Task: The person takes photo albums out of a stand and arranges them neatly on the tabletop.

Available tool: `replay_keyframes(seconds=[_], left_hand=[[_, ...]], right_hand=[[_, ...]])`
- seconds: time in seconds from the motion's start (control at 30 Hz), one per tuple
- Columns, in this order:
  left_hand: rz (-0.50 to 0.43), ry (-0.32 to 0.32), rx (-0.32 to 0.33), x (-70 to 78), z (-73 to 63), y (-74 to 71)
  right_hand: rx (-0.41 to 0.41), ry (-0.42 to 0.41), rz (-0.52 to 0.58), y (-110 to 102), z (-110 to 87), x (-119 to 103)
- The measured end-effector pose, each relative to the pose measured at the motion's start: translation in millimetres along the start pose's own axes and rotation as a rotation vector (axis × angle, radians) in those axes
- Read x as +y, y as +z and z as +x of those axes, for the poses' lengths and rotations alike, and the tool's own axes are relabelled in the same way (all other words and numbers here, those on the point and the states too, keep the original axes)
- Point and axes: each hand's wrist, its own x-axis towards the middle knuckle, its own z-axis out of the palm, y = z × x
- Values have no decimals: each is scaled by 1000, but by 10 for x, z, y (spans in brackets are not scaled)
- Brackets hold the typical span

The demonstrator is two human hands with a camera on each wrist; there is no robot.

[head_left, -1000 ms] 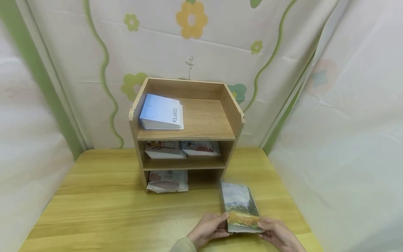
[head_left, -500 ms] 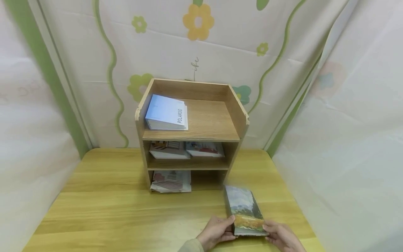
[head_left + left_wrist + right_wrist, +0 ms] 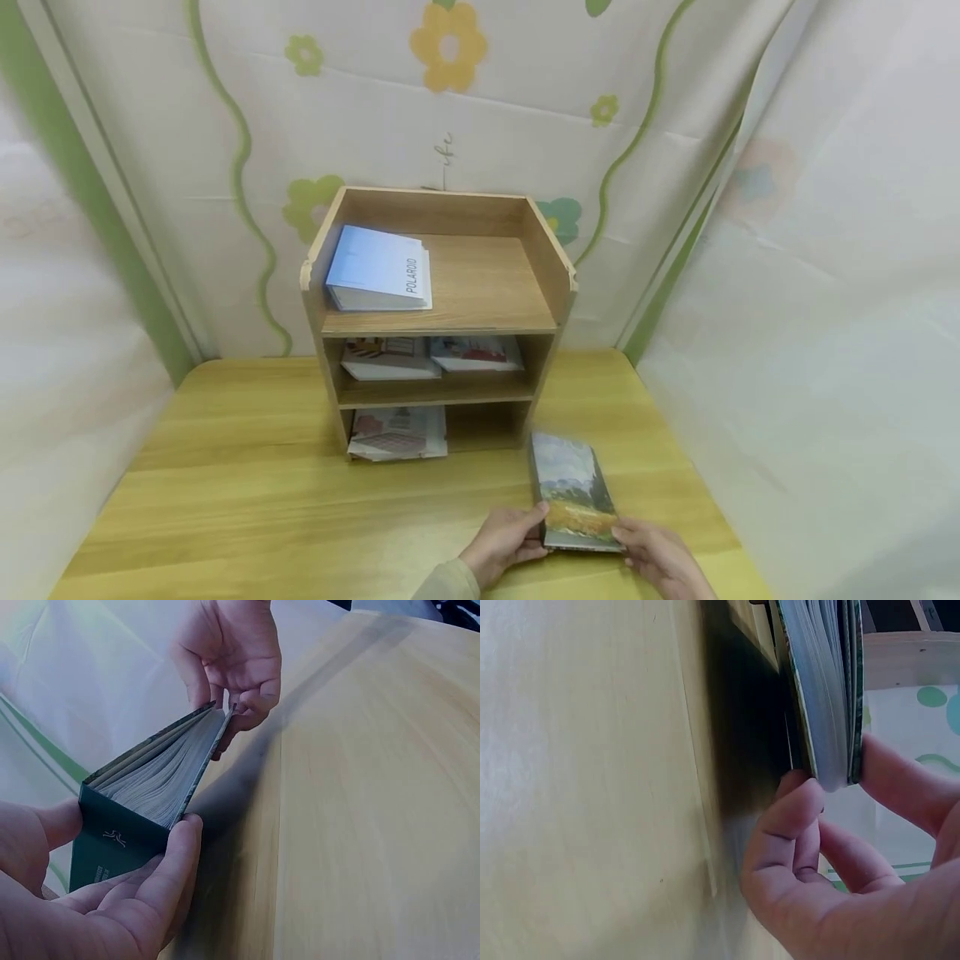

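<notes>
A thick book (image 3: 573,487) with a painted landscape on its cover is held above the right front of the table. My left hand (image 3: 506,537) grips its left side, thumb on the cover edge and fingers below. In the left wrist view its dark green spine (image 3: 112,840) with pale lettering faces this hand, and the pages fan slightly between the covers. My right hand (image 3: 652,550) pinches the book's lower right edge. The right wrist view shows the right thumb on one cover and curled fingers (image 3: 791,825) at the other, beside the page edges.
A wooden three-tier shelf (image 3: 480,308) stands at the back of the table (image 3: 247,517). On its top lies a blue POLAROID book (image 3: 375,262). Two books (image 3: 390,358) lie on the middle tier, another book (image 3: 397,433) at the bottom left. Fabric curtains (image 3: 825,333) hang around.
The head view shifts a little right, then back left. Both hands keep hold of the book, which tilts slightly and otherwise stays in nearly the same place.
</notes>
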Motion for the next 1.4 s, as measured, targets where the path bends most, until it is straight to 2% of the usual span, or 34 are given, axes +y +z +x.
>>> replay_keyframes(seconds=[0.17,0.3,0.47,0.67,0.77,0.97,1.23,1.4], left_hand=[[-9,-29,10,50,24,-28],[-6,-40,11,65,34,-27],[0,-18,20,42,56,-32],[7,22,27,49,71,-44],[1,38,27,53,94,-54],[-5,27,29,50,127,-60],[14,38,23,122,158,-60],[7,33,12,93,163,-56]], right_hand=[[77,11,-40,70,48,-47],[94,-11,-85,77,47,-70],[89,-41,-150,60,66,-75],[128,-54,-193,92,158,-86],[107,-75,-183,99,159,-111],[84,-77,-186,91,153,-138],[38,-82,-203,44,216,-226],[32,-79,-200,33,190,-222]])
